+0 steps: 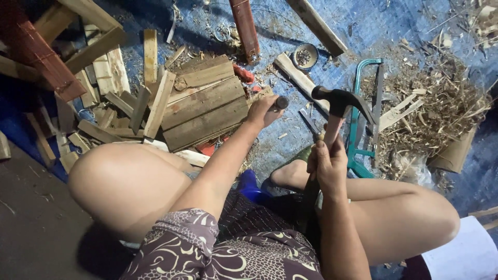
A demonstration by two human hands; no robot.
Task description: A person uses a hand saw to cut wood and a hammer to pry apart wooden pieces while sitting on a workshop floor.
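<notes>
Down on the blue tarp [394, 31] we're sitting low, knees up. Our right hand [327, 165] is wrapped tight round the hammer [337, 111], head raised so there's room to swing. Our left hand [265, 110] reaches out, closed round a small dark knob [281, 102] at the edge of the wooden boards [205, 106], probably to steady them. A green saw [358, 114] lies just beside.

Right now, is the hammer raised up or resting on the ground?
Raised. The right hand grips the hammer by its handle, with the black head up in the air above the blue tarp, touching nothing.
</notes>
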